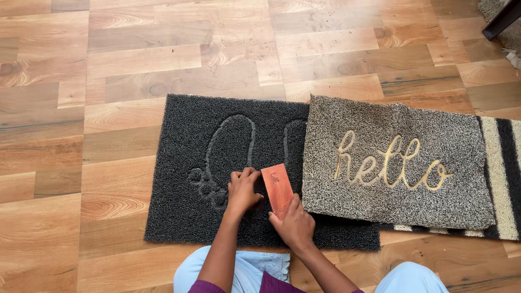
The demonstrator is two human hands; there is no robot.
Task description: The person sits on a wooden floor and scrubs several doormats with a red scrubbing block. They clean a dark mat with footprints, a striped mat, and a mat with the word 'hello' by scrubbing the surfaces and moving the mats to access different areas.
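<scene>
On the dark mat point(217, 179), seen from the head camera, both hands meet at a small reddish-brown block point(277, 190). Block: flat, rectangular, orange-red with a faint darker mark on its face, tilted up on its lower end, standing over the mat's right-centre, just left of the grey mat point(396, 163). Left hand point(242, 191): fingers curled, tips at the block's left edge, palm down on the pile; contact looks likely, a full grip cannot be confirmed. Right hand point(293, 222): closed around the block's lower end, thumb along its right side. Judgement on handling: block looks rigid and light, smooth-faced, likely not fragile; best held by the long edges or the lower end, as the right hand has it. Dark mat: charcoal, coarse looped pile, embossed footprint outlines, lying flat on the wood floor point(108, 70); probably floppy and heavier than it looks, rough enough not to slide. Grey mat: speckled beige-grey, cursive lettering in tan, overlapping the dark mat's right edge. Striped mat point(502, 179), cream and black, partly under the grey one at far right. Pale blue trouser knees point(244, 271) at the bottom edge. Dark furniture leg point(502, 19) at top right, on a rug corner.
</scene>
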